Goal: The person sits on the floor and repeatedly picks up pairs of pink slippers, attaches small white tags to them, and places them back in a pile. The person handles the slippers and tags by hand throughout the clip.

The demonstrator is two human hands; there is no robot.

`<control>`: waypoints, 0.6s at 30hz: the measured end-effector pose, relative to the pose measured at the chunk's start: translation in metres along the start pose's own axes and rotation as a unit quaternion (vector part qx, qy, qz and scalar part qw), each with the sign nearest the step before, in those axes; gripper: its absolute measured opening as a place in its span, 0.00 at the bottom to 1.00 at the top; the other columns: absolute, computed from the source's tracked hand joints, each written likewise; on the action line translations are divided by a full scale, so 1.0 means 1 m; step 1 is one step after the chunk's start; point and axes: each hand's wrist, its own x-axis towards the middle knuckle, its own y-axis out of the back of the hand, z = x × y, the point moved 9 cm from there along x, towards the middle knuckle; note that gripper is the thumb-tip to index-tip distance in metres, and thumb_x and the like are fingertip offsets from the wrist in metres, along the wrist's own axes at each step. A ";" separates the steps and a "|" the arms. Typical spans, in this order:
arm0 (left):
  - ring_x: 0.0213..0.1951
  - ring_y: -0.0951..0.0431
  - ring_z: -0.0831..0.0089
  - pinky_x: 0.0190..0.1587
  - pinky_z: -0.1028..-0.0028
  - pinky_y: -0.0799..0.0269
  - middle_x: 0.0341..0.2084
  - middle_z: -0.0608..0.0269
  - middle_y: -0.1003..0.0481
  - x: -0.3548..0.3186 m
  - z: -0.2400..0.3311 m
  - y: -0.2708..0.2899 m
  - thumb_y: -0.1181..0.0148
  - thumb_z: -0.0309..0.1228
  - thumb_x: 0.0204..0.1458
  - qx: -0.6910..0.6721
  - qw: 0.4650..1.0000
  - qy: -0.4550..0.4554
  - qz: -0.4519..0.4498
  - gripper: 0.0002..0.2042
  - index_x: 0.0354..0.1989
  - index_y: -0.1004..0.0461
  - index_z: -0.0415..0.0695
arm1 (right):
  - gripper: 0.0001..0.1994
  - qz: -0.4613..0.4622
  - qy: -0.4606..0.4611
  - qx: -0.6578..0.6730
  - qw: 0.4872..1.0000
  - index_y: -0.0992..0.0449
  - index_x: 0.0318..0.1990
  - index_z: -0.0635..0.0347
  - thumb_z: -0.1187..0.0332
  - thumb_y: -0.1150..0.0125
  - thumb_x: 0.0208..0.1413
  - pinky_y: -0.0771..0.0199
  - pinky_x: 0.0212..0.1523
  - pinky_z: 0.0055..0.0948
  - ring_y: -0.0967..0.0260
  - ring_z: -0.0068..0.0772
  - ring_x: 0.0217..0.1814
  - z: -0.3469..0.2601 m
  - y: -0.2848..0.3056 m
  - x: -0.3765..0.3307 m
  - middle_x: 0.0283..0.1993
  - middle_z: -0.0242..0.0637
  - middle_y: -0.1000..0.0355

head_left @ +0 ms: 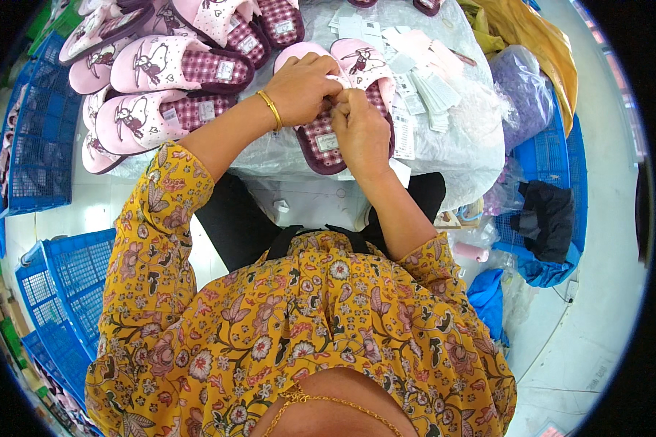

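Observation:
A pair of pink slippers (pixel 363 60) with dark plum checked insoles lies before me, toes pointing away, on a table (pixel 259 151) covered in clear plastic. Over the left slipper, my left hand (pixel 305 89) is closed, thumb and fingers pinched together. My right hand (pixel 362 135) rests over the inner edges of the pair, its fingertips pinched and meeting those of the left. Whatever lies between the fingertips is too small and covered to make out. Small white paper tags (pixel 431 93) are spread just right of the slippers.
More pink slippers (pixel 149 62) are piled at the table's left. Blue plastic crates (pixel 40 138) stand at left, with another blue basket (pixel 69 280) lower down. On the right are a purple plastic-wrapped bundle (pixel 521 98), yellow cloth (pixel 539 36) and dark cloth (pixel 548 218) over a blue basket.

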 end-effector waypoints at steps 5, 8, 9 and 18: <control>0.50 0.28 0.60 0.50 0.63 0.30 0.47 0.57 0.28 0.009 0.013 -0.005 0.42 0.27 0.47 0.089 0.994 -0.056 -0.031 0.08 0.35 0.22 0.42 | 0.12 0.001 -0.035 0.061 0.998 0.30 0.39 0.60 0.76 0.35 0.47 0.27 0.33 0.41 0.26 0.47 0.32 0.006 0.014 -0.002 0.32 0.44 0.27; 0.44 0.25 0.59 0.47 0.65 0.27 0.44 0.53 0.28 0.009 0.019 -0.005 0.45 0.25 0.47 0.150 0.983 -0.106 -0.011 0.06 0.33 0.25 0.38 | 0.13 0.032 -0.083 0.109 0.990 0.26 0.43 0.61 0.73 0.34 0.49 0.26 0.33 0.37 0.25 0.42 0.31 0.019 0.048 -0.014 0.38 0.45 0.27; 0.45 0.26 0.58 0.48 0.64 0.27 0.44 0.54 0.28 0.010 0.017 -0.008 0.45 0.25 0.47 0.141 0.984 -0.105 -0.015 0.07 0.34 0.25 0.38 | 0.12 0.026 -0.112 0.116 0.987 0.25 0.42 0.60 0.73 0.34 0.50 0.26 0.36 0.35 0.25 0.40 0.33 0.024 0.065 -0.023 0.38 0.43 0.27; 0.45 0.29 0.52 0.50 0.64 0.30 0.42 0.51 0.32 -0.004 0.008 0.026 0.49 0.25 0.54 -0.057 0.993 -0.077 0.073 0.05 0.38 0.32 0.39 | 0.28 -0.019 -0.034 -0.092 0.995 0.27 0.48 0.56 0.64 0.23 0.36 0.37 0.55 0.42 0.34 0.46 0.53 0.035 0.092 -0.106 0.50 0.39 0.28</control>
